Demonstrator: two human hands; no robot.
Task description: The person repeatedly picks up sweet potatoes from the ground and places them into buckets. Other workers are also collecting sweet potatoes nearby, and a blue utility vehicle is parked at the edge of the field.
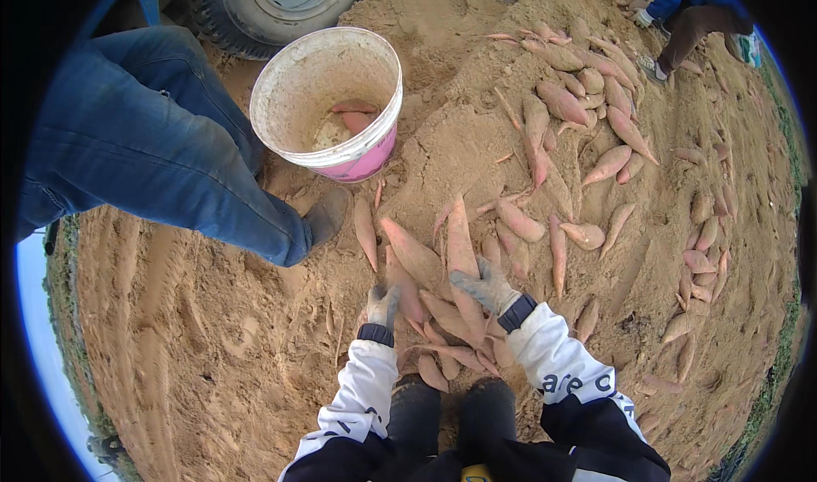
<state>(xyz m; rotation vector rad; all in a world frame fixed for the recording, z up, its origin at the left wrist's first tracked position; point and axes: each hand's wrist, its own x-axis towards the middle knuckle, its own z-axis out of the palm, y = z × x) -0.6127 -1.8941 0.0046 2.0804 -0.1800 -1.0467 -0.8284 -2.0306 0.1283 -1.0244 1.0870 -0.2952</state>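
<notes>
Several reddish sweet potatoes lie in a heap on sandy soil before my boots. My right hand, in a grey work glove, lies against the side of a long sweet potato that points away from me; whether it grips it is not clear. My left hand, gloved too, touches the left edge of a sweet potato at the heap's left side, its fingertips partly hidden. Beyond the heap stands a white and pink plastic bucket with a few sweet potatoes at its bottom.
A person in jeans stands at the left, one boot near the bucket. Behind is a vehicle's wheel. More sweet potatoes lie in piles and rows to the right. Another person crouches at the far right.
</notes>
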